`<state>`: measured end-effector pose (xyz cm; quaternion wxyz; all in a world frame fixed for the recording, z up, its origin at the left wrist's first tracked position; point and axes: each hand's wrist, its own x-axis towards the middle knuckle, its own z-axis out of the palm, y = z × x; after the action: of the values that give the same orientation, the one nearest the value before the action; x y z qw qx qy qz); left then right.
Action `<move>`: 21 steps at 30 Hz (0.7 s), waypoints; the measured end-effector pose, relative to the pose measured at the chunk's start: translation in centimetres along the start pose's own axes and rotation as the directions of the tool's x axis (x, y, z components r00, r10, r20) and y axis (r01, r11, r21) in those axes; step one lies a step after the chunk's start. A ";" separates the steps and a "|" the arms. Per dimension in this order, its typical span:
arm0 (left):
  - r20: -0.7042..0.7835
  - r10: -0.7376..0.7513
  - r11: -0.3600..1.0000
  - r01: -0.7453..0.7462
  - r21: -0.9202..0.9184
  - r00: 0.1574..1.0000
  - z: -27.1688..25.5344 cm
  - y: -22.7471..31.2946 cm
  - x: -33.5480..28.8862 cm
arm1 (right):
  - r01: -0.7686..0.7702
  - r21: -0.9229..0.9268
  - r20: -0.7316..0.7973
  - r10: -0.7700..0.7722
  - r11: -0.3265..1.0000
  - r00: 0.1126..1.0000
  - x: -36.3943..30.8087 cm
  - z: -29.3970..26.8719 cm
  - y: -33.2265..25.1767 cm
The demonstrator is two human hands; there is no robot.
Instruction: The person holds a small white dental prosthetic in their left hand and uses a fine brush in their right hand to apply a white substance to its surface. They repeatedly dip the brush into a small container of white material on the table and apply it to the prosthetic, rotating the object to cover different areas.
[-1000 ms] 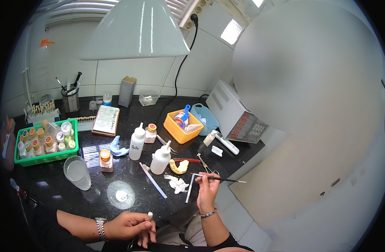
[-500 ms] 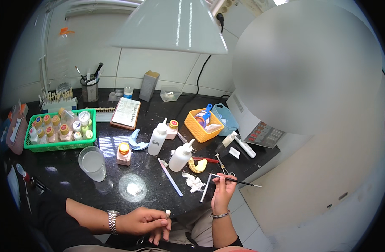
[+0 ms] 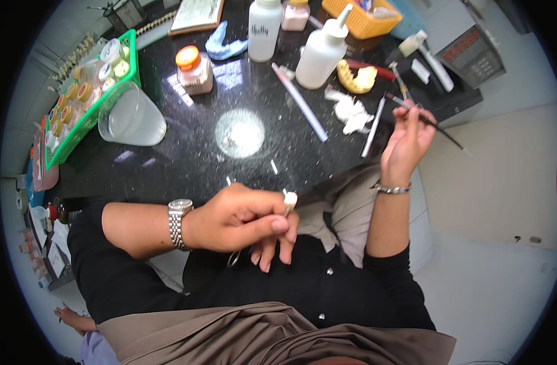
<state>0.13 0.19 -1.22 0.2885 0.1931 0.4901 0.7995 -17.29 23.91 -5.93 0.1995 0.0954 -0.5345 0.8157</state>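
Note:
My left hand (image 3: 239, 222) is closed around slim metal forceps, mostly hidden by the fingers; a ring handle (image 3: 233, 259) shows below the palm. A small white tooth crown (image 3: 290, 199) sits at the forceps' end, by my index finger. My right hand (image 3: 406, 143) pinches a thin dark-handled brush (image 3: 439, 129), away from the crown. Just beyond the right hand lie a crumpled white tissue (image 3: 351, 112), a slim white stick (image 3: 374, 128) and a yellowish dental cast (image 3: 356, 77). A bright powdery round patch (image 3: 240, 133) lies on the table past my left hand.
A cup of cloudy liquid (image 3: 135, 118) stands at left beside a green basket (image 3: 134, 61) of small bottles. Farther back are an orange-capped jar (image 3: 195, 73), a blue impression piece (image 3: 224, 45) and a white nozzle bottle (image 3: 320, 61). Another person's hand (image 3: 72, 316) shows at lower left.
The view has tilted downward, so the table appears higher and my torso shows. My left hand with the crown has come up nearer the view. Both hands keep their holds.

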 end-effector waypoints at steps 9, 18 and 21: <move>-0.026 0.045 0.998 -0.046 -0.051 0.999 -0.6 -0.4 0.6 | 0.044 -0.064 -0.007 -0.045 0.997 0.999 0.6 -0.3 0.4; -0.039 0.086 0.996 -0.088 -0.034 0.996 -1.0 -0.6 0.7 | 0.063 0.006 -0.041 -0.063 0.998 0.997 0.5 -0.3 0.6; -0.060 0.086 0.996 -0.088 -0.018 0.994 -1.2 -0.7 0.6 | 0.057 0.031 -0.039 -0.056 0.998 0.998 0.6 -0.1 0.5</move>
<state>-0.86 0.06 -2.37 0.2408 0.1876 0.4812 0.8218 -17.99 24.01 -6.17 0.2312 0.0979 -0.5144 0.8200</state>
